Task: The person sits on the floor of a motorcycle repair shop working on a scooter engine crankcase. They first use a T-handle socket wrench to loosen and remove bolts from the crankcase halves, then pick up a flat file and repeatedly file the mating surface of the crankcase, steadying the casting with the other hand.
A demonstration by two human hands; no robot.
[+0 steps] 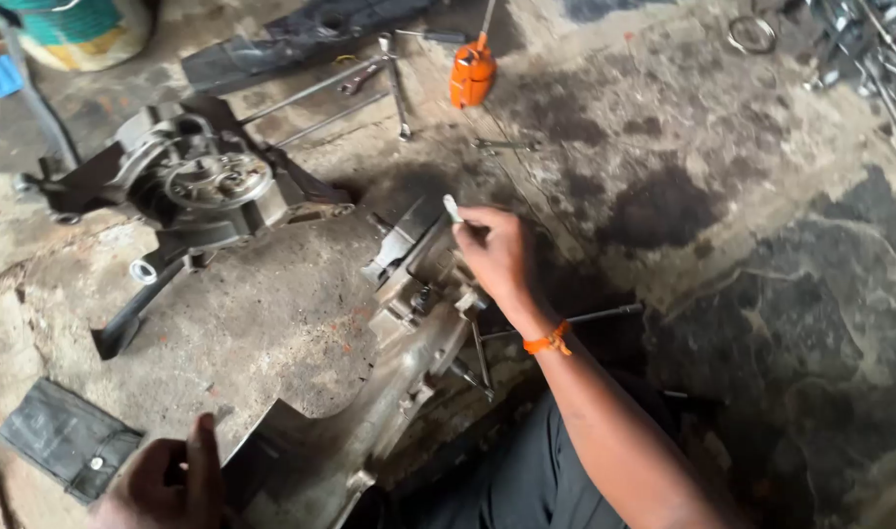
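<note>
1. Gripping a small pale metal tool point(454, 209) between thumb and forefingers, the right hand point(500, 257) sits at the far end of the long engine casing point(399, 343); the fingers are curled shut around the tool's lower end, and its tip pokes up and away from the knuckles.
2. The casing's long axis runs from near the person's lap, at its near end, up and away to the block where the right hand works, so the tool lies just over the casing's far end, touching or nearly touching it; I cannot tell which.
3. The left hand point(169, 480) rests at the casing's near end, on its left side, fingers folded; what they hold, if anything, is hidden, so I cannot tell their grip. The right hand is clearly the nearer one to the tool.
4. Left of the casing's far end lies a second engine assembly point(198, 186) with a round flywheel-like part facing up.
5. Beyond the casing lie a long spanner point(397, 88) and an orange oil can point(472, 71).
6. Left of the casing's near end lies a dark flat pouch point(68, 438).
7. All of it sits on a stained, oily stone floor point(742, 294), with loose tools scattered far right of the casing.
</note>
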